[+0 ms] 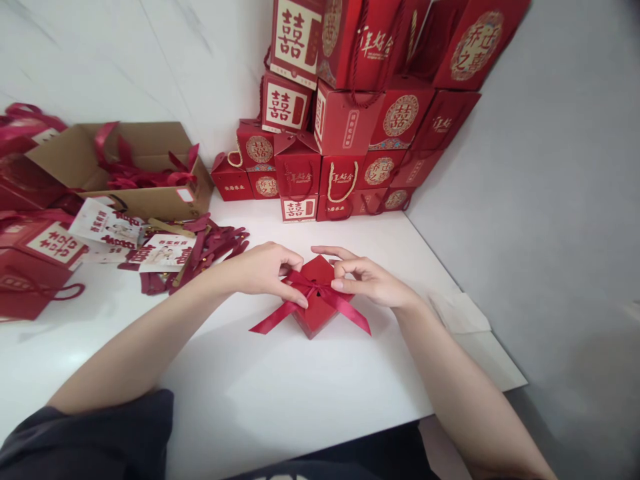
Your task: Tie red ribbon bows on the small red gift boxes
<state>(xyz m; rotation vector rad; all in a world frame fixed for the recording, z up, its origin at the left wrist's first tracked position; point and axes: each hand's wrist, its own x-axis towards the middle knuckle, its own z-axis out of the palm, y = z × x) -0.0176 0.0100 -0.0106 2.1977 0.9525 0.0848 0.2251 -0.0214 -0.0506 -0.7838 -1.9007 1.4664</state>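
Note:
A small red gift box (314, 319) rests on the white table with one corner toward me. Across its top lies a dark pink ribbon (345, 308) tied in a bow, its two tails spread out to the left and right front. My left hand (270, 270) pinches the bow's left loop between thumb and fingers. On the other side my right hand (367, 280) pinches the right loop, with its index finger stretched out behind the box. The fingers partly cover the loops and the knot.
Stacked red gift boxes (350, 127) with cord handles stand against the wall. At left is an open cardboard box (165, 200) of ribbons, with printed cards (167, 252) and dark red straps (215, 247) before it. More red boxes (25, 280) sit far left; white paper (463, 313) lies right.

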